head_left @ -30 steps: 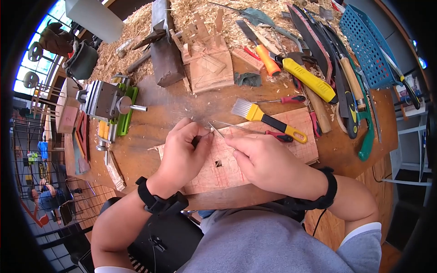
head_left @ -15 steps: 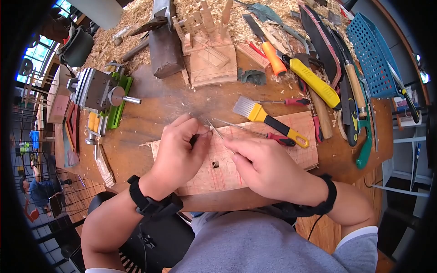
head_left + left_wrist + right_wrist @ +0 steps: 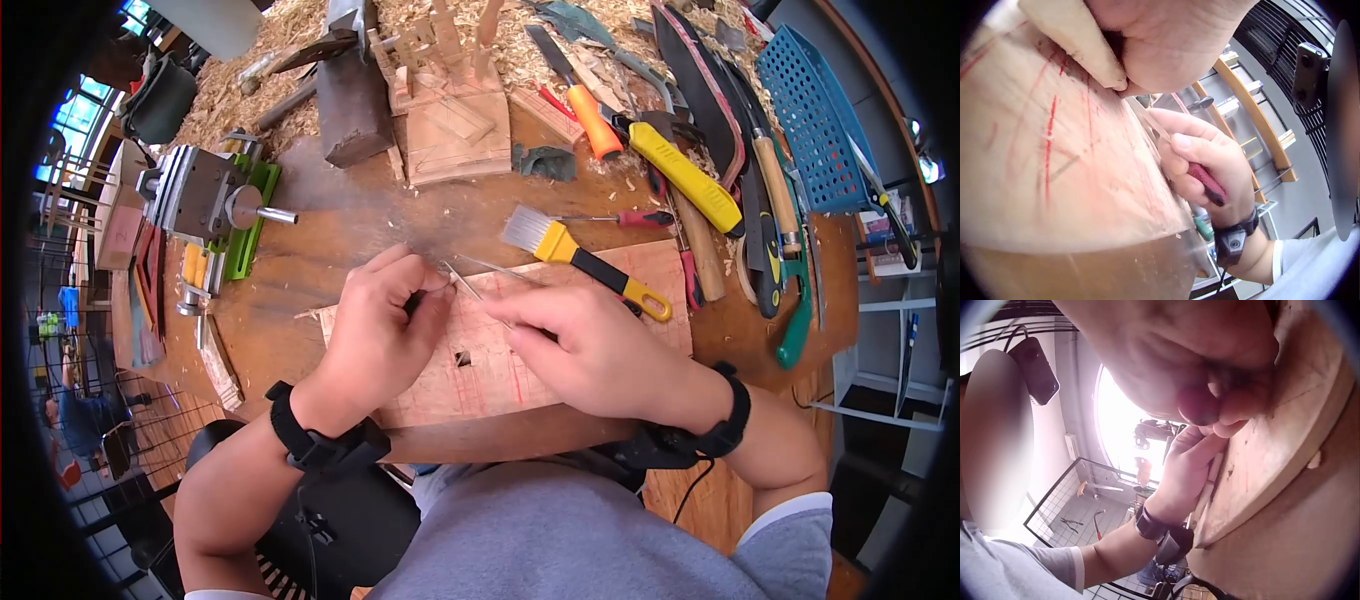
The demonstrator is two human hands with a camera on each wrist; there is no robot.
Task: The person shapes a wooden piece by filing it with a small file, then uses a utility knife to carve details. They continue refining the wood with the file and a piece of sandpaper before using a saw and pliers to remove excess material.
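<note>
My left hand pinches a small pale wooden piece above a board marked with red lines. In the left wrist view that piece narrows towards its end near my fingers. My right hand grips a needle file by its red-and-black handle. Its thin metal blade slants towards the left fingertips, with the tip just beyond them. In the right wrist view both hands meet closely, and the fingers hide the blade. The board has a small square hole between my wrists.
A yellow-and-black brush lies across the board's far right, beside another thin metal shaft. A vise stands at left. Saws, an orange-handled chisel, a yellow knife and a blue basket fill the right; wood shavings lie behind.
The head view has shifted slightly, so the bench appears further left. My right hand has moved a little forward and now covers most of the handle of the other tool on the board; both grips look the same.
</note>
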